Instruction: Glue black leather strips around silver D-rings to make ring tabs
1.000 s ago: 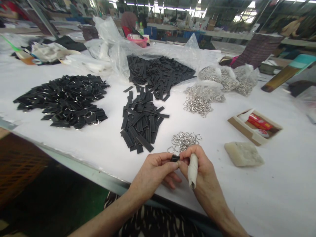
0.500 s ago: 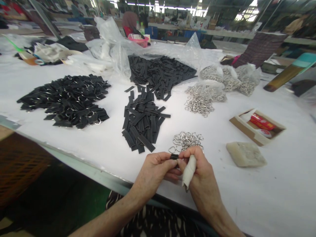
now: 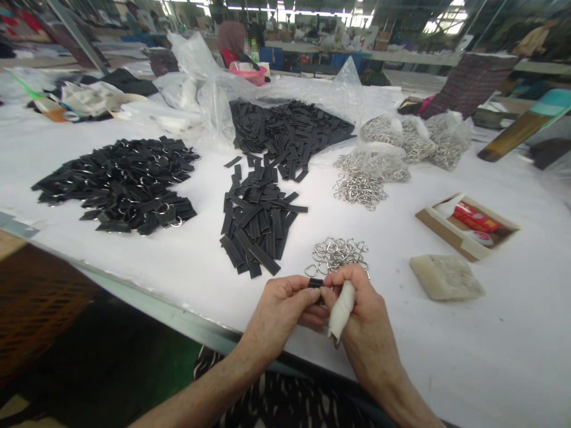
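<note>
Between the fingertips of both hands is a short black strip (image 3: 316, 283), folded or bent, near the table's front edge. My left hand (image 3: 285, 306) pinches its left side. My right hand (image 3: 359, 315) pinches the right side, and a white cloth-wrapped tool (image 3: 341, 310) is tucked in the same hand, pointing down; its tip is mostly hidden. Whether a ring sits in the strip I cannot tell. Just beyond the hands lie loose metal D-rings (image 3: 339, 254). Farther left is a pile of flat black strips (image 3: 259, 220).
At left lies a heap of black strips fitted with rings (image 3: 120, 184). More strips (image 3: 294, 131) spill from a plastic bag behind. Bagged rings (image 3: 375, 160), an open cardboard box (image 3: 446, 229), a pale waxy block (image 3: 446, 277) and a bottle (image 3: 521, 128) stand at right. A person (image 3: 232, 41) sits across.
Both hands keep almost the same pinch on the black strip. The view has shifted very slightly; the piles look unchanged.
</note>
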Tool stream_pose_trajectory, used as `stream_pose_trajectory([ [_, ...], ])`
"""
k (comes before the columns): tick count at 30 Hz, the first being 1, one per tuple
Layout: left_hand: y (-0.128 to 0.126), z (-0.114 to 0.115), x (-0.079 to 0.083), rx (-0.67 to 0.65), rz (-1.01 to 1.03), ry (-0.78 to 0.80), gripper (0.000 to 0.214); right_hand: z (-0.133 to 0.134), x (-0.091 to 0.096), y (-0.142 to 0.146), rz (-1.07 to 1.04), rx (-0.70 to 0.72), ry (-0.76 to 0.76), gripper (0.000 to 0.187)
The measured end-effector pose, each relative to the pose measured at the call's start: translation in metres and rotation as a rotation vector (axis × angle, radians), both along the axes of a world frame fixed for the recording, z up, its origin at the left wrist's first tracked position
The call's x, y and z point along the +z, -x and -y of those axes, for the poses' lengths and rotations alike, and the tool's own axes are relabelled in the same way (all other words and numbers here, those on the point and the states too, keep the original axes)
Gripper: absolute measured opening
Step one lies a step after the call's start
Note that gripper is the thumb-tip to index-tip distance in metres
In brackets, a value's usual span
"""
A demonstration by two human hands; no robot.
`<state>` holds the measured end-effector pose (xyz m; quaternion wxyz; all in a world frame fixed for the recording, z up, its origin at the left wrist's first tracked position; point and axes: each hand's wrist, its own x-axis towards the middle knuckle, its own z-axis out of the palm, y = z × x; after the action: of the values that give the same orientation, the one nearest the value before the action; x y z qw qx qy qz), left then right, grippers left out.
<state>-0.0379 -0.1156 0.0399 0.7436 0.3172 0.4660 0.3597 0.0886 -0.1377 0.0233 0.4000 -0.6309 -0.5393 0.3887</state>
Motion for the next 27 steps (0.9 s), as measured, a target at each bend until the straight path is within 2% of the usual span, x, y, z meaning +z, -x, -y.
stream_pose_trajectory([
  [10,0.0003,0.0017,0.0004,-0.005,0.018,-0.010,0.011,-0.0002,0.0003,-0.0012,0.029,0.004,0.031,0.003],
  [24,0.0021,0.0005,-0.0055,0.009,-0.030,-0.024,0.012,-0.0014,0.0047,0.0027,0.002,0.002,0.007,0.003],
  [27,0.0050,-0.0008,-0.0072,0.005,-0.049,0.001,0.013,0.0012,0.0072,-0.0029,0.019,-0.023,-0.041,0.006],
])
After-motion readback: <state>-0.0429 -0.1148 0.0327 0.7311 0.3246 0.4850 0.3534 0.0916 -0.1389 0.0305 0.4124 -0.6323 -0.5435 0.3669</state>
